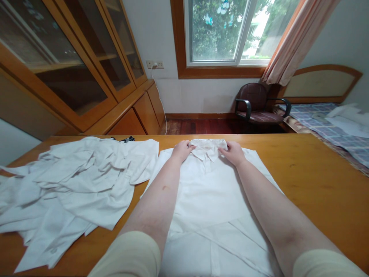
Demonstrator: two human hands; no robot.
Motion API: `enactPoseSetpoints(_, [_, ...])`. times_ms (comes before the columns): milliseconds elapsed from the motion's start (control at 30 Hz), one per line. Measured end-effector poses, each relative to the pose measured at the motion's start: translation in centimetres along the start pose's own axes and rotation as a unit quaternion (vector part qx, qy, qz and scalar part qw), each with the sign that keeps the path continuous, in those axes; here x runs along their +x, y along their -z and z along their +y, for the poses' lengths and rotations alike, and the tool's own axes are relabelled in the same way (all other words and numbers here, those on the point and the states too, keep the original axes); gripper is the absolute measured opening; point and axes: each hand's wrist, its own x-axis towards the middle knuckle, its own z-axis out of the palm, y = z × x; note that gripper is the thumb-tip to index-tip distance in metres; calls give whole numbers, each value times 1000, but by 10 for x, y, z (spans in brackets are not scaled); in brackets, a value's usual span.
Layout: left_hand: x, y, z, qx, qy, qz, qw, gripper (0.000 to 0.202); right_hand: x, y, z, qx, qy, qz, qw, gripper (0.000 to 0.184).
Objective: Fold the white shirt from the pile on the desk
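Observation:
A white collared shirt (pixel 207 196) lies spread on the wooden table, its collar (pixel 208 144) at the far end, close to the back edge. My left hand (pixel 182 151) grips the left side of the collar, thumb on top. On the collar's right side, my right hand (pixel 233 152) pinches the fabric the same way. Both forearms reach over the shirt's body and cover parts of its sides. Fabric folds cross the lower part of the shirt nearest me.
A loose pile of white garments (pixel 86 177) covers the table's left side. The wooden tabletop (pixel 323 192) extends to the right. Beyond it stand a brown armchair (pixel 256 102), a bed (pixel 331 119) and a glass-door cabinet (pixel 127 88).

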Motion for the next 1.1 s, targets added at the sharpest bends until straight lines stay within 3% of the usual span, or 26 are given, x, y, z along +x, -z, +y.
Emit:
enactPoseSetpoints(400, [5, -13, -2, 55, 27, -19, 998, 38, 3, -8, 4, -5, -64, -55, 996, 31])
enactPoseSetpoints(600, [8, -10, -2, 53, 47, -40, 997, 39, 11, -9, 3, -12, -91, -90, 992, 30])
enactPoseSetpoints(900, [23, -7, -4, 49, 60, -32, 996, 40, 30, -20, 13, -64, -73, -48, 994, 36])
enactPoseSetpoints(1100, [38, -10, -7, 91, 57, -19, 994, 45, 45, -27, 17, -105, -75, -57, 990, 42])
